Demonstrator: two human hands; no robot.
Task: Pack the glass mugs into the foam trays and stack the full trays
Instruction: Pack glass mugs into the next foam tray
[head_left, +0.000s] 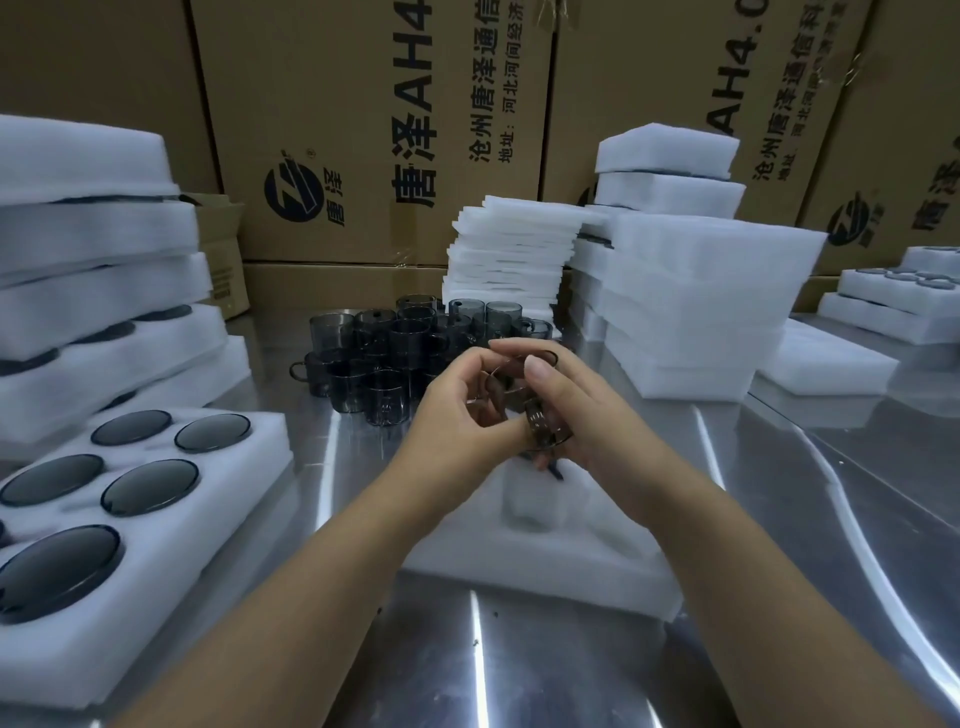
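A: Table up close, tray on it; left hand and right hand both curl round 1 mug just above.
B: Risky: smooth glass could slip between fingers, or clip the loose mugs behind.

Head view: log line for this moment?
left hand, right hand: hold glass mug | under them: foam tray | behind: loose mugs | left: filled tray
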